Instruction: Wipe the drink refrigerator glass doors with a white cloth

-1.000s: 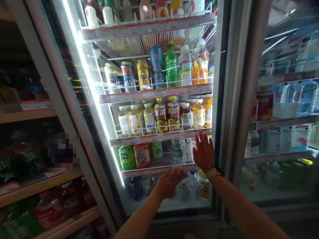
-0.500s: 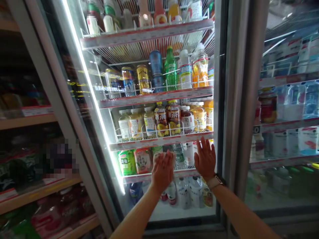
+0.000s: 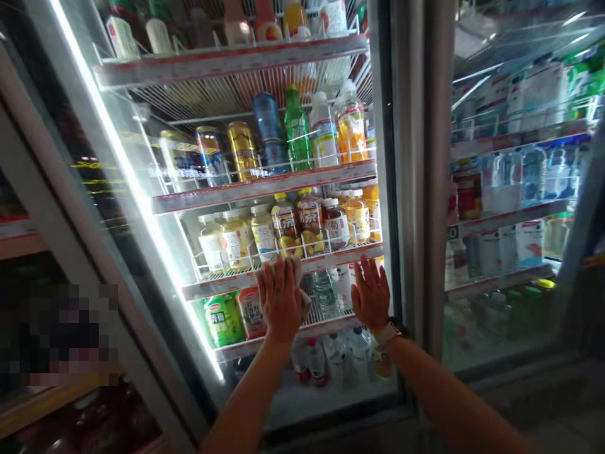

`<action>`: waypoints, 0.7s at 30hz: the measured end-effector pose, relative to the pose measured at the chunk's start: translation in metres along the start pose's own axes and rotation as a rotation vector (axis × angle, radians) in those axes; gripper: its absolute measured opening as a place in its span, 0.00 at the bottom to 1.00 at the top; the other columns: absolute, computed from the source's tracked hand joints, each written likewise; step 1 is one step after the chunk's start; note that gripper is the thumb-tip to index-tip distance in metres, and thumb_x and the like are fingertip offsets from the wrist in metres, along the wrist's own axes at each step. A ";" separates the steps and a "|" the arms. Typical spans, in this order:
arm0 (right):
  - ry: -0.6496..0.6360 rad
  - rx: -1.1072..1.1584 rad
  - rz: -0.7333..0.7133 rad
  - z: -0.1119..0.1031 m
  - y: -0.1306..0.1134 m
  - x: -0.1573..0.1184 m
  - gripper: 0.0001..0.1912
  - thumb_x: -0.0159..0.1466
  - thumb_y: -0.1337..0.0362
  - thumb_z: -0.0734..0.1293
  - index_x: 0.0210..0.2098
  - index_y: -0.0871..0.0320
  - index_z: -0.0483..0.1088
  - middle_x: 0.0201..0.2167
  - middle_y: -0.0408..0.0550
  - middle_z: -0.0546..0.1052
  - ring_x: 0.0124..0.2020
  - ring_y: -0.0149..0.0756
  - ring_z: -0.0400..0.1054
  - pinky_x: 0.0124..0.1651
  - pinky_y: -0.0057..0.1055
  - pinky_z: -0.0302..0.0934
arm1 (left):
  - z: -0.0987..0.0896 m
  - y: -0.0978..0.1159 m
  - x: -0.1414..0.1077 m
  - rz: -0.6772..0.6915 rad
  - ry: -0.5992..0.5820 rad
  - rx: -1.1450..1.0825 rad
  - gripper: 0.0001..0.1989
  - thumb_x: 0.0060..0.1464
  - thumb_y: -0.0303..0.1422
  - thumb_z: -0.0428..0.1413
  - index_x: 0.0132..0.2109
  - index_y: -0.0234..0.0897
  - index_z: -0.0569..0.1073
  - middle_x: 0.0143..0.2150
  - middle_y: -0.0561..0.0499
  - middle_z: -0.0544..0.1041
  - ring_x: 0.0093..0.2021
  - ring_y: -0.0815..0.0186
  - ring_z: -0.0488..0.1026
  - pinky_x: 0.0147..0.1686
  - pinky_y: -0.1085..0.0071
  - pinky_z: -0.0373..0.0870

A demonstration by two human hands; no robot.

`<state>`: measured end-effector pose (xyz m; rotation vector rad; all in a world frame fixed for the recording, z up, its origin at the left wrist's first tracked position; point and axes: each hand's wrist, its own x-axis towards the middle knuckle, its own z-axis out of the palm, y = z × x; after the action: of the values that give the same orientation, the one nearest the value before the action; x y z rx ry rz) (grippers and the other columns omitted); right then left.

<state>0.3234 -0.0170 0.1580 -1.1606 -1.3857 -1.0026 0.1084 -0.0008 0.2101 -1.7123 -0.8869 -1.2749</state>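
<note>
Head view — pale cloth (image 3: 298, 272), visible edge running upward, under flat left hand (image 3: 280, 304) — right hand (image 3: 372, 295) spread.

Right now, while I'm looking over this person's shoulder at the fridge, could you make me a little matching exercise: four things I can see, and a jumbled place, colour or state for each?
Things:
1. Cloth
2. Watch
3. Right hand
4. Light strip

Places, colours or states:
A. Glowing white
B. Open, with nothing visible in it
C. Under the left hand
D. Dark face, pale band

Pairs: 1-C, 2-D, 3-B, 4-A.
</note>
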 end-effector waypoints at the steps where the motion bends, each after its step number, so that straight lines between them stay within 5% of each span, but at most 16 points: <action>1: -0.002 -0.005 0.004 0.000 0.000 0.000 0.35 0.69 0.67 0.55 0.72 0.56 0.37 0.71 0.52 0.50 0.72 0.45 0.43 0.70 0.50 0.44 | 0.004 0.011 0.020 -0.009 0.002 -0.021 0.34 0.62 0.30 0.46 0.72 0.38 0.44 0.72 0.47 0.51 0.73 0.54 0.39 0.71 0.48 0.40; 4: -0.014 -0.027 0.012 0.000 -0.001 0.001 0.35 0.69 0.67 0.54 0.72 0.56 0.36 0.71 0.53 0.52 0.72 0.44 0.44 0.70 0.50 0.45 | 0.018 0.047 0.045 0.054 -0.041 -0.083 0.35 0.61 0.29 0.47 0.72 0.39 0.42 0.71 0.48 0.56 0.73 0.58 0.42 0.71 0.51 0.39; 9: -0.017 -0.043 0.002 0.002 0.001 0.000 0.35 0.69 0.68 0.53 0.72 0.57 0.35 0.70 0.54 0.55 0.71 0.43 0.47 0.70 0.50 0.46 | 0.036 0.083 0.007 0.177 -0.077 -0.104 0.33 0.61 0.27 0.46 0.71 0.38 0.47 0.67 0.48 0.64 0.71 0.63 0.52 0.72 0.58 0.37; 19: 0.017 -0.032 -0.009 0.001 0.002 0.003 0.36 0.68 0.71 0.54 0.72 0.56 0.36 0.69 0.52 0.57 0.71 0.40 0.46 0.70 0.45 0.46 | 0.036 0.070 -0.128 0.357 -0.153 -0.081 0.28 0.56 0.27 0.47 0.64 0.44 0.66 0.70 0.59 0.56 0.74 0.65 0.39 0.72 0.61 0.33; 21: 0.019 -0.023 -0.002 0.001 0.002 0.003 0.36 0.68 0.71 0.53 0.72 0.55 0.35 0.69 0.52 0.57 0.71 0.40 0.47 0.70 0.46 0.46 | 0.030 0.059 -0.139 0.433 -0.172 -0.106 0.29 0.56 0.27 0.47 0.65 0.46 0.65 0.71 0.60 0.54 0.74 0.66 0.39 0.72 0.62 0.34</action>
<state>0.3253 -0.0149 0.1608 -1.1640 -1.3633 -1.0309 0.1391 -0.0084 0.0591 -1.9871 -0.5074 -0.9079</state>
